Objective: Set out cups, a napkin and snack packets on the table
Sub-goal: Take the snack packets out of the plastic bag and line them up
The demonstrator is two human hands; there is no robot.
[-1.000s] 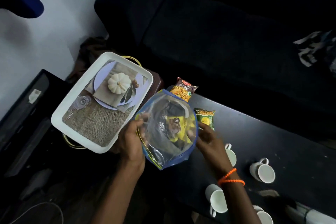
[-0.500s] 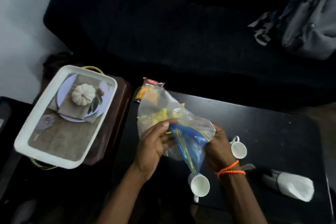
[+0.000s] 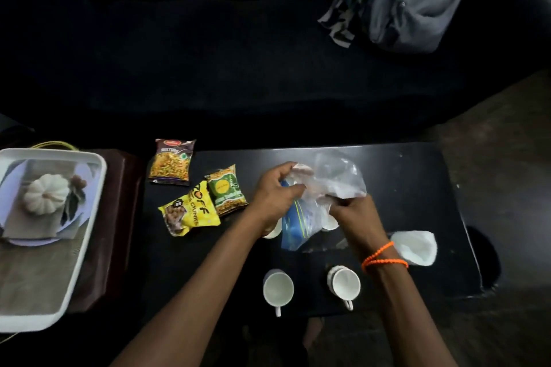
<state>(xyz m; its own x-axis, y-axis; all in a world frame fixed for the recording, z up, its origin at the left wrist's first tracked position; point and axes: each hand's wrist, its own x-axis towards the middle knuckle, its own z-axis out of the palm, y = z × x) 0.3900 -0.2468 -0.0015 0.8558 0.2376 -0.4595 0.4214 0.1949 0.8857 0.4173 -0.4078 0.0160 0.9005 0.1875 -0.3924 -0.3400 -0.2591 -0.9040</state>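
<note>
Both hands, left [image 3: 275, 194] and right [image 3: 354, 214], grip closed on plastic bag [image 3: 331, 185] at frame centre; three snack packets [image 3: 190, 211] left on surface [image 3: 402, 188], cups [image 3: 278, 287] below, napkin [image 3: 414, 250] right. Best kept lifted clear of cups while crumpling.

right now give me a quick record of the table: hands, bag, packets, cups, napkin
hands: left hand and right hand both grip the plastic bag
bag: held above the table, looks empty
packets: brown packet, green packet, yellow packet, grouped at the table's left end
cups: two white cups near edge; two more partly hidden under the bag
napkin: white napkin, right side
</note>
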